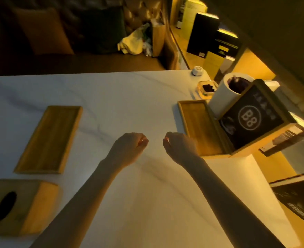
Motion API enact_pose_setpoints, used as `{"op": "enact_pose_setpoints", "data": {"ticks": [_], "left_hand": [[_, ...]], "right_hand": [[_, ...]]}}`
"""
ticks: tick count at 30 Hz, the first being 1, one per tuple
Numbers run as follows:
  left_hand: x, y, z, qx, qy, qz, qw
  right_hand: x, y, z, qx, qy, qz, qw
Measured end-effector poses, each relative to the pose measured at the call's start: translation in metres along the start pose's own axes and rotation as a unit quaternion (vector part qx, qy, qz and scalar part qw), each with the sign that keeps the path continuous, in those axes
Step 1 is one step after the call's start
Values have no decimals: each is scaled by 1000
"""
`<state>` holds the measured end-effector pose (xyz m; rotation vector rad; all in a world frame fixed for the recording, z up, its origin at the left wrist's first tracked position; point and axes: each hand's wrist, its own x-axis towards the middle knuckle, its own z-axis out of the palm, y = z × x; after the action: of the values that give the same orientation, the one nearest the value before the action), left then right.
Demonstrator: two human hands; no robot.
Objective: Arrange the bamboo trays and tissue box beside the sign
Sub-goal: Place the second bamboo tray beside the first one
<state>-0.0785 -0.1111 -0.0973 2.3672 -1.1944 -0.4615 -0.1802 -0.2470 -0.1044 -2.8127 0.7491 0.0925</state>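
A black B8 sign [251, 119] in a wooden frame stands at the table's right edge. One bamboo tray [199, 127] lies flat right against the sign's left side. A second bamboo tray [49, 138] lies at the left of the white table [129, 97]. The wooden tissue box [18, 206], with a dark oval slot on top, sits at the near left corner. My left hand [129, 147] and my right hand [179, 147] hover over the table's middle, fingers loosely curled, holding nothing. My right hand is just left of the tray by the sign.
Behind the sign stand a white paper roll [224, 93], a glass ashtray [207, 88] and a small white device [197, 70]. Dark boxes and shelves fill the right side. A dark sofa with bags [135, 42] lies beyond the table's far edge.
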Motion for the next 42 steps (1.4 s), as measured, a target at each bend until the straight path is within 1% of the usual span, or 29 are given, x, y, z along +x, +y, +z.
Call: {"op": "enact_pose_setpoints", "data": {"ticks": [5, 7, 9, 12, 16, 20, 22, 24, 25, 27, 28, 29, 32, 35, 37, 40, 42], "left_hand": [[-38, -58, -53, 58, 116, -24, 991], [-52, -86, -69, 64, 158, -38, 985], [-64, -115, -82, 75, 179, -55, 979], [-76, -161, -96, 115, 168, -82, 976], [-84, -221, -102, 135, 122, -133, 974], [-83, -269, -99, 138, 4, -216, 967], [-81, -288, -97, 118, -29, -246, 962], [-80, -302, -95, 71, -41, -271, 959], [-80, -306, -94, 33, -30, -282, 958], [-79, -310, -92, -37, 26, -302, 952], [-78, -312, -92, -53, 50, -316, 946], [-77, -315, -90, -63, 61, -330, 940], [-75, -324, -90, -91, 52, -358, 928], [-73, -326, -92, -138, 60, -367, 918], [-72, -324, -92, -167, 75, -372, 910], [-74, -319, -93, -200, 91, -383, 897], [-75, -315, -96, -254, 113, -399, 874]], "right_hand": [[18, -74, 1, 58, 85, -63, 993], [24, -102, 6, 84, 95, -88, 988], [29, -128, 14, 118, 96, -100, 983], [39, -161, 36, 142, 61, -106, 982], [48, -193, 71, 161, -3, -120, 980], [54, -216, 104, 148, -86, -126, 977], [55, -224, 120, 129, -114, -132, 976], [57, -231, 134, 108, -144, -138, 974], [58, -233, 141, 93, -160, -143, 972], [58, -238, 152, 70, -189, -147, 968], [59, -240, 156, 67, -199, -147, 967], [59, -243, 159, 66, -209, -146, 965], [60, -250, 162, 76, -224, -147, 961], [61, -258, 160, 124, -238, -133, 954], [62, -265, 159, 192, -255, -100, 943], [63, -273, 158, 285, -235, -57, 928], [62, -274, 153, 320, -220, -37, 921]]}}
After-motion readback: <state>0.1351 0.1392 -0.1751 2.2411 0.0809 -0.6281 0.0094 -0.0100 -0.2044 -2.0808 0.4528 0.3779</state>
